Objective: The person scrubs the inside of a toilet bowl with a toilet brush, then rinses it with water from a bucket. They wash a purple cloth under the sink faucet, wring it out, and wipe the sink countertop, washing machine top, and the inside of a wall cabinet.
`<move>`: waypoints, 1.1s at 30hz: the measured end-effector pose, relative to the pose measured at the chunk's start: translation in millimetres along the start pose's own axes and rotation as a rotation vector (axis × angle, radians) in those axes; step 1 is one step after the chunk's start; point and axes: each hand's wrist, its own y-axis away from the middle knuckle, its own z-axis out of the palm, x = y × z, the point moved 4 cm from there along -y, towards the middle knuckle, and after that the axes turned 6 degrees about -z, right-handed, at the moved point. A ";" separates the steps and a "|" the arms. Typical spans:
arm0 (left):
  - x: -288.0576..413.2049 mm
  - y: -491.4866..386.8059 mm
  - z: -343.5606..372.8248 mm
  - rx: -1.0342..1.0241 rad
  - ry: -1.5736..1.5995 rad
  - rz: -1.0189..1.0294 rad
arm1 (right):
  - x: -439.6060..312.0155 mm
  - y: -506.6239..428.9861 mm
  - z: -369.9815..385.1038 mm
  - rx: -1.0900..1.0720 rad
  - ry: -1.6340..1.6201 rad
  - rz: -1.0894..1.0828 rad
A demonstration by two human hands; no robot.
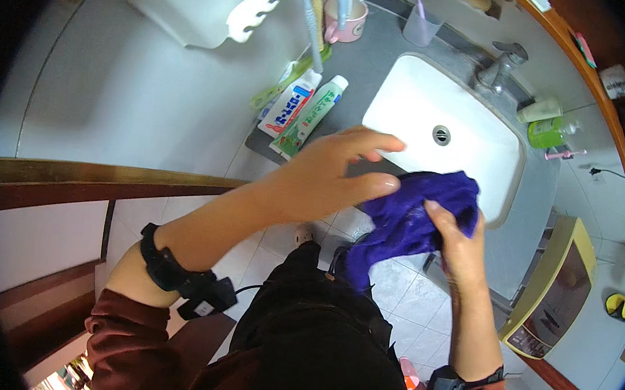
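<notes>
A crumpled purple cloth [416,221] hangs from my right hand [461,244], its thumb pressed on top of the fabric. The cloth overlaps the front rim of the white washbasin [410,97], and one end droops toward my legs. My left hand [342,175] is just left of the cloth, thumb and fingers apart, with nothing held between them. Its thumb tip comes close to the fabric; whether they touch I cannot tell. The metal drain [441,135] of the basin is visible beyond both hands.
Two toothpaste tubes [309,118] lie on the grey counter [362,68] at left, near a pink mug [352,23] holding brushes. A grey cup [421,27] stands behind the basin. The faucet [502,69], a green bottle [549,132] and a wooden shelf [605,103] are at right.
</notes>
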 end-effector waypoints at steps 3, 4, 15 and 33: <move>-45.4 22.9 -11.4 -0.088 0.072 -0.257 | -4.5 1.9 -21.6 0.101 0.006 -0.001; -58.0 32.9 -7.1 -0.131 0.079 -0.339 | -7.5 1.2 -27.5 0.127 -0.006 -0.007; -49.1 26.8 5.9 0.008 0.177 -0.332 | -28.7 -27.4 -12.7 0.161 0.094 -0.275; -119.5 66.9 25.6 0.007 -0.104 -0.487 | 96.5 -59.7 53.4 -0.790 0.938 -0.329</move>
